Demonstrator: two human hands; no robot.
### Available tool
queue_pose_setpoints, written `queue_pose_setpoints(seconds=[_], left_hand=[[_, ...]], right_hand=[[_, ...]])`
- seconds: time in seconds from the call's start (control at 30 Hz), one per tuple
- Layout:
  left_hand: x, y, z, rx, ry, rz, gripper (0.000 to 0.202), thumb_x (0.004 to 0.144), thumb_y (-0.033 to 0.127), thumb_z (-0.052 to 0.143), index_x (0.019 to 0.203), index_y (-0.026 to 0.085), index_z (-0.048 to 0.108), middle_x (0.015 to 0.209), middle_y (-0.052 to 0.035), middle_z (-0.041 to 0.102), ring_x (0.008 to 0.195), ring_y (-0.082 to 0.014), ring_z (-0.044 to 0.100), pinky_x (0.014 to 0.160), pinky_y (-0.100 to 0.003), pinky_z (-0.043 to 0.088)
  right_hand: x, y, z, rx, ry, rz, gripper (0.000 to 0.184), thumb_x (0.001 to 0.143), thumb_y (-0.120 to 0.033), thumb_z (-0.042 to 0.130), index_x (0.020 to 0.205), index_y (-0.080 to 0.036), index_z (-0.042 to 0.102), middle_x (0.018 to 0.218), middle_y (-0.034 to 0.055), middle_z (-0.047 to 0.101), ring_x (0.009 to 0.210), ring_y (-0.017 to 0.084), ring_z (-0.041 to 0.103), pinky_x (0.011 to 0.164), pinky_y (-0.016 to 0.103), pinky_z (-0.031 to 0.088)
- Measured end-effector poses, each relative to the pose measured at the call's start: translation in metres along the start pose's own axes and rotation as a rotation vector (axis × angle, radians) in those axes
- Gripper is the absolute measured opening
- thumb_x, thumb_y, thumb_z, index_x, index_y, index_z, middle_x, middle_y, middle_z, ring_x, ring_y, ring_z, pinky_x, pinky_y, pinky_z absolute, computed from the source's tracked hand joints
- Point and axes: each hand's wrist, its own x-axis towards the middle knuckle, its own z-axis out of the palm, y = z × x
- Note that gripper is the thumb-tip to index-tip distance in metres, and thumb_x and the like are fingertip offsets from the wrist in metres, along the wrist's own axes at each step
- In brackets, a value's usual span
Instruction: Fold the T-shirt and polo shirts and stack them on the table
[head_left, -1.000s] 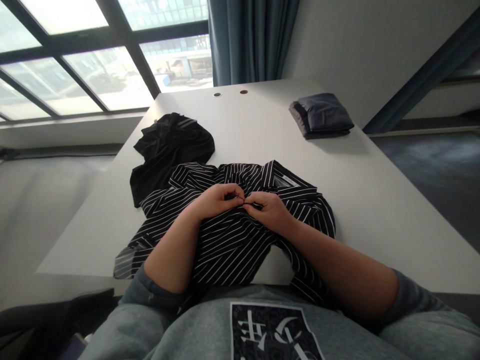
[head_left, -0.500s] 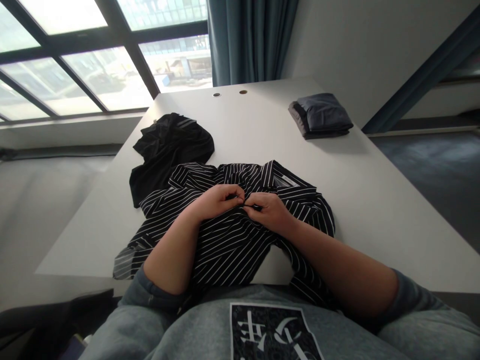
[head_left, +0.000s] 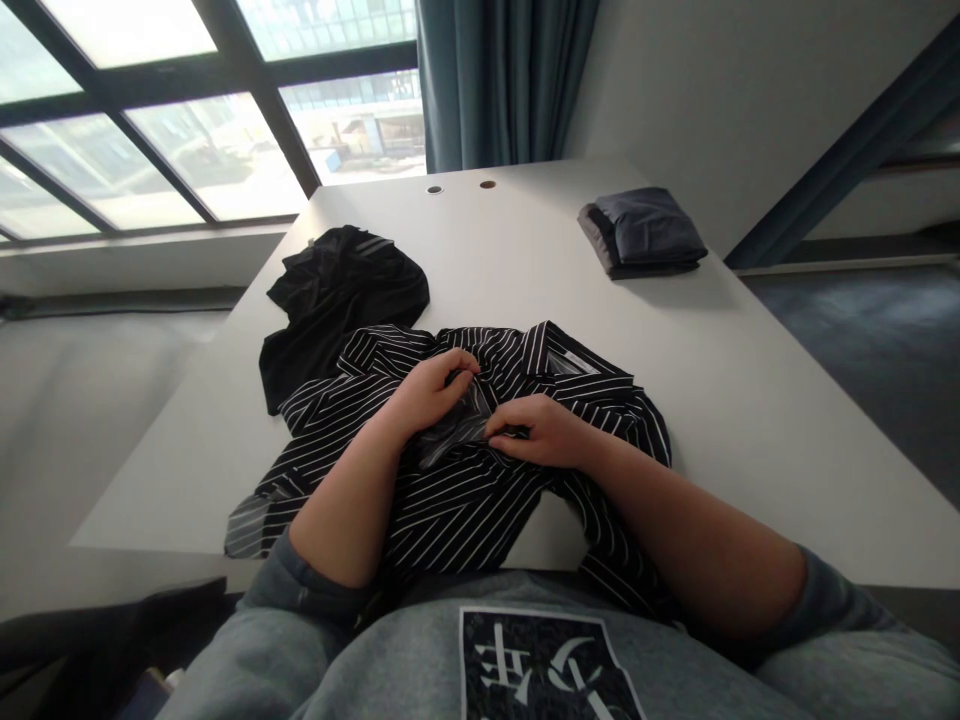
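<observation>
My left hand [head_left: 429, 395] curls over the black-and-white striped shirt [head_left: 457, 510], which lies at twelve o'clock on the white table [head_left: 517, 260]. My right hand [head_left: 538, 430] rests just beside it, fingers low. Both touch the cloth, but I cannot tell whether either pinches it. A glossy grey patch [head_left: 454, 432] shows between them. Light fingertip pressure should keep the stripes from bunching. A black garment [head_left: 337, 310] sits at eleven o'clock, a folded dark garment [head_left: 645, 232] at one.

The striped shirt [head_left: 465, 510] is thin, soft cloth; the table [head_left: 750, 420] has a smooth matt top.
</observation>
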Motion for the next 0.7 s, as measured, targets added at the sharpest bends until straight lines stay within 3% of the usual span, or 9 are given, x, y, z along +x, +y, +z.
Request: queue_pose_setpoints(seconds=[0.13,0.23,0.3,0.4,0.5,0.6,0.7], left_hand=[[0.003,-0.011,-0.001,0.108,0.248,-0.067,0.019,0.099,0.022,0.049,0.103,0.022,0.068,0.104,-0.0035,0.075,0.101,-0.0209,0.068,0.097,-0.035,0.052],[0.004,-0.017,-0.006,0.224,0.242,-0.153,0.012,0.096,0.025,0.056,0.098,0.023,0.068,0.102,-0.004,0.074,0.099,-0.0229,0.068,0.094,-0.036,0.052],[0.003,-0.021,-0.006,0.333,0.148,-0.219,0.009,0.094,0.027,0.061,0.093,0.023,0.068,0.099,-0.0049,0.073,0.097,-0.0247,0.067,0.093,-0.038,0.052],[0.001,-0.021,-0.002,0.514,0.053,-0.279,0.01,0.092,0.024,0.062,0.096,0.024,0.071,0.109,-0.0081,0.072,0.106,-0.029,0.064,0.098,-0.044,0.05],[0.001,-0.013,0.006,0.569,0.037,-0.197,0.022,0.091,0.016,0.06,0.105,0.026,0.073,0.127,-0.0081,0.069,0.122,-0.0317,0.058,0.105,-0.049,0.045],[0.0,0.001,0.019,0.45,-0.017,-0.006,0.024,0.098,0.02,0.056,0.113,0.028,0.073,0.131,-0.0061,0.07,0.126,-0.0288,0.058,0.109,-0.048,0.041],[-0.002,0.011,0.036,0.357,-0.103,0.08,0.022,0.101,0.029,0.057,0.118,0.026,0.071,0.128,-0.0064,0.072,0.124,-0.028,0.06,0.107,-0.046,0.042]], right_hand=[[-0.003,-0.002,-0.009,-0.015,-0.306,0.075,0.02,0.094,-0.026,0.071,0.111,-0.021,0.078,0.095,0.0033,0.079,0.079,0.016,0.071,0.074,0.027,0.055],[-0.003,-0.005,-0.016,-0.031,-0.352,0.087,0.023,0.095,-0.026,0.07,0.116,-0.021,0.077,0.105,0.0057,0.078,0.091,0.018,0.072,0.084,0.03,0.055],[-0.004,-0.006,-0.025,-0.011,-0.307,0.073,0.022,0.096,-0.028,0.068,0.115,-0.021,0.077,0.112,0.007,0.077,0.1,0.019,0.071,0.09,0.032,0.055],[-0.009,-0.001,-0.043,-0.084,-0.092,0.184,0.021,0.097,-0.03,0.065,0.112,-0.021,0.077,0.108,0.0068,0.077,0.093,0.019,0.071,0.083,0.031,0.055],[-0.016,0.011,-0.059,-0.271,0.1,0.344,0.015,0.094,-0.027,0.067,0.102,-0.021,0.078,0.092,0.0045,0.076,0.079,0.018,0.068,0.075,0.032,0.052],[-0.021,0.023,-0.061,-0.37,0.07,0.344,0.009,0.09,-0.022,0.07,0.094,-0.021,0.078,0.083,0.003,0.074,0.073,0.018,0.066,0.072,0.032,0.051],[-0.02,0.032,-0.05,-0.417,0.046,0.257,0.018,0.087,-0.019,0.073,0.104,-0.021,0.078,0.093,0.0046,0.075,0.081,0.02,0.067,0.076,0.034,0.053]])
